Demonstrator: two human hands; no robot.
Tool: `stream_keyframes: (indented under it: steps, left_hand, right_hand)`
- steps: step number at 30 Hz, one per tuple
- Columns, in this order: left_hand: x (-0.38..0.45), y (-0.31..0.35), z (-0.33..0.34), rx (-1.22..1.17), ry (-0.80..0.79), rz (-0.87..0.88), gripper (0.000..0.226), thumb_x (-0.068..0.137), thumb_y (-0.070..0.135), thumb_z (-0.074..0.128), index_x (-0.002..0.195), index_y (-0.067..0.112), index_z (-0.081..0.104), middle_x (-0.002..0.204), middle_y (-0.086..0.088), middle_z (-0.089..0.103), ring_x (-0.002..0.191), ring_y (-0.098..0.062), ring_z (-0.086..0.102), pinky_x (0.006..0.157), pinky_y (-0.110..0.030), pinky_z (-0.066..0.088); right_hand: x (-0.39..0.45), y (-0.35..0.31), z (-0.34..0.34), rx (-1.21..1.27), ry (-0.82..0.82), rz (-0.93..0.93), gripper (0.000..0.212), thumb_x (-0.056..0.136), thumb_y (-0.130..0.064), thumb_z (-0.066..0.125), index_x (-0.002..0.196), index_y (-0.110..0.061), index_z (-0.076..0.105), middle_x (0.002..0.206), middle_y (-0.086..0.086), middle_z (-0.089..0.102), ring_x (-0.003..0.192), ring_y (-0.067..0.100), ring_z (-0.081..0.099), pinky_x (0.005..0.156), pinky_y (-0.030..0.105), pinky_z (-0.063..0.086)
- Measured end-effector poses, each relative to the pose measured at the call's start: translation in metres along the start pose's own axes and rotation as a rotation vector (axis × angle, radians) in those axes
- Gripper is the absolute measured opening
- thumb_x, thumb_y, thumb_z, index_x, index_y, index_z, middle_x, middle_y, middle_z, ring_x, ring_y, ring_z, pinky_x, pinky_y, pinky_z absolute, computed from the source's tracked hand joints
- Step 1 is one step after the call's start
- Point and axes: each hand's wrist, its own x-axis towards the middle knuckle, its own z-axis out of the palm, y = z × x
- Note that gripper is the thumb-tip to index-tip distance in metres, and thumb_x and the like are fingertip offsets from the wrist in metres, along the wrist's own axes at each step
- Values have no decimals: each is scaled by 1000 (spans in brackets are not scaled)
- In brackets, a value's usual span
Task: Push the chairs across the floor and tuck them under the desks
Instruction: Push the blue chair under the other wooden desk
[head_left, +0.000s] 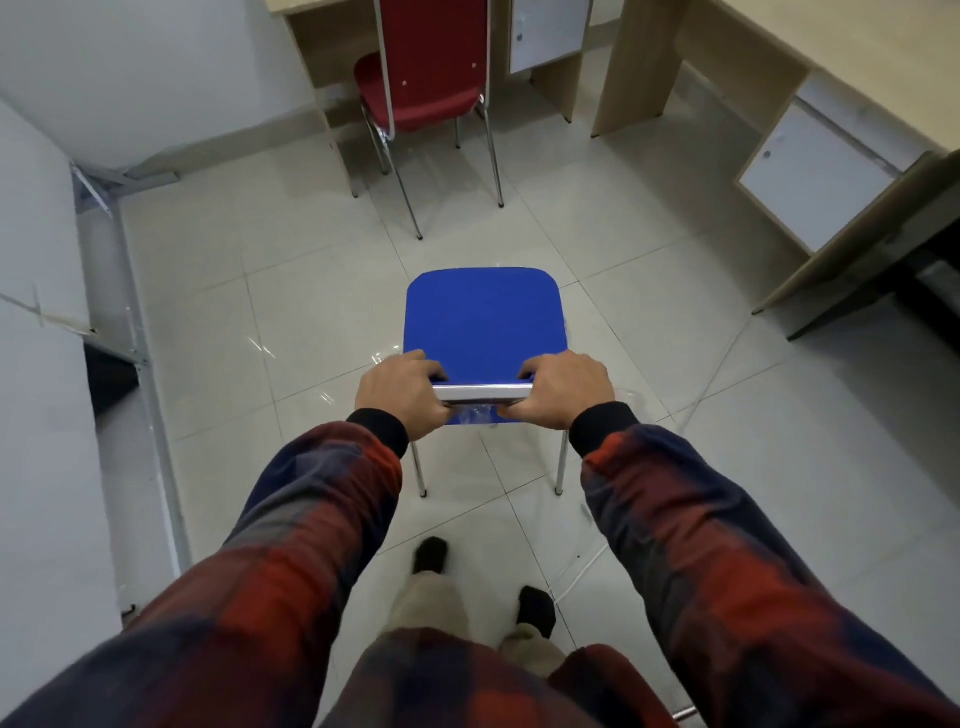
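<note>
Pale floor tiles (291, 291) spread ahead of you, with the blue chair (483, 317) standing in the open, well apart from the worktop (852, 67) at the right. Your left hand (402, 397) and right hand (563, 389) each grip its chrome top rail (484, 393), while a red chair (431, 78) sits partly tucked under the far worktop (322, 47).

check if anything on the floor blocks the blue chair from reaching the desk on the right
Nothing visible does. Bare tiles lie between the blue chair and the right desk. The red chair sits at the far desk, off that path.
</note>
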Motion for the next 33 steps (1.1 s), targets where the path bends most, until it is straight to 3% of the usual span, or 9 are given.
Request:
stream_keyframes:
  steps: [7,14,17,20,25,29,33]
  left_hand:
    - [38,-62,-23,6,-19,75,32,72,55,69,95,33,71,88,13,60,84,-15,59,69,-28,47]
    - [66,-124,-45,27,-53,167,34,69,56,69,95,34,70,86,16,58,86,-12,57,68,-26,41]
    - [92,-156,-69,42,-70,193,31,68,51,69,93,33,71,92,14,63,89,-16,60,70,-26,44]
    - [122,-171,-97,46,-95,192,34,66,60,69,89,35,71,89,14,66,84,-17,61,72,-30,51]
    - [155,-172,-109,52,-93,221,43,68,69,66,95,36,73,82,15,69,73,-11,62,69,-31,55]
    - [148,-159,-99,113,-34,303,35,78,61,62,95,32,75,76,9,70,66,-15,62,63,-33,56]
    - [132,-138,-77,154,20,381,30,84,55,57,93,31,73,74,7,67,64,-16,58,54,-27,44]
  right_hand:
    - [33,-54,4,47,30,51,46,73,-70,62,91,-28,66,79,-8,66,73,17,61,63,28,50]
    - [60,-113,12,49,16,96,44,80,-63,60,93,-21,65,76,-4,64,69,17,59,62,27,52]
    - [81,-145,4,79,70,94,48,80,-67,58,87,-19,65,73,-3,63,64,17,58,56,27,48]
    - [104,-166,-13,112,106,119,51,80,-70,58,86,-19,64,74,-2,62,62,16,54,50,25,40]
    - [127,-167,-34,136,95,158,44,76,-63,64,91,-22,69,80,-3,66,72,18,61,58,28,48]
    - [125,-147,-41,134,46,176,33,76,-53,70,93,-25,72,83,-4,66,78,18,62,65,31,51]
    - [112,-120,-39,69,12,199,34,77,-49,71,100,-25,73,84,-4,66,77,18,60,67,31,50]
